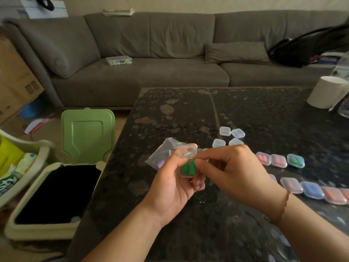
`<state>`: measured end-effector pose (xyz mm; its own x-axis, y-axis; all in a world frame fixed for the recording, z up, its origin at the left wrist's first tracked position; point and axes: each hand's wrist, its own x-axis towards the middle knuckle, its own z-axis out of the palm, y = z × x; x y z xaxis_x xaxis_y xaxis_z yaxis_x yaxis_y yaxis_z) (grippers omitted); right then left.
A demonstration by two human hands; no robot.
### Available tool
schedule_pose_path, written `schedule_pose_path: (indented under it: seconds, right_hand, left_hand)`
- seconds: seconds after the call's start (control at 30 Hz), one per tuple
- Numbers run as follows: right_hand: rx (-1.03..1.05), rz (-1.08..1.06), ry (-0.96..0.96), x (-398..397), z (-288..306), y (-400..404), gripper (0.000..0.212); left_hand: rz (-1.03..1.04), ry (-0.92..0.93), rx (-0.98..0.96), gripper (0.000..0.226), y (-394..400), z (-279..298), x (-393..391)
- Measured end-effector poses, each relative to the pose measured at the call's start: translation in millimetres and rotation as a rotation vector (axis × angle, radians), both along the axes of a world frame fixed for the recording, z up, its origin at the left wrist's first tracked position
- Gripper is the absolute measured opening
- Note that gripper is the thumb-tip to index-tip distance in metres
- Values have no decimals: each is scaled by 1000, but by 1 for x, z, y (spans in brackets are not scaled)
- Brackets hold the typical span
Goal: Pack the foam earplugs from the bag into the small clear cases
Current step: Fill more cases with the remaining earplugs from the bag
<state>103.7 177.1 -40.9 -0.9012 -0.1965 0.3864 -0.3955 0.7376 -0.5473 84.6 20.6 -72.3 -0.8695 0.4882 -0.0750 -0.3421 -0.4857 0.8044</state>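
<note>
My left hand holds a small clear case above the dark table, its lid tipped up and open. Two green foam earplugs stand in its base. My right hand pinches the case's edge near the hinge with thumb and forefinger. Behind my hands lies the clear plastic bag with a purple earplug showing inside. Several empty clear cases sit beyond my right hand. Filled, closed cases form one row to the right, and a second row runs nearer me.
The dark speckled table stretches ahead. An open bin with a raised green lid stands on the floor at its left edge. A white roll sits at the far right corner. A grey sofa runs behind.
</note>
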Motion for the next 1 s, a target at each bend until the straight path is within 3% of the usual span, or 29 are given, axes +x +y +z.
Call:
schedule_pose_path:
  seconds: [0.13, 0.7, 1.0]
  right_hand:
    - [132, -45, 143, 1, 0, -4, 21]
    - [83, -23, 144, 4, -4, -6, 17]
    - [128, -20, 186, 2, -7, -6, 18]
  left_hand:
    - [-1, -11, 30, 31, 0, -4, 1]
    - [27, 5, 20, 56, -1, -7, 0]
    - [48, -24, 46, 48, 1, -10, -2]
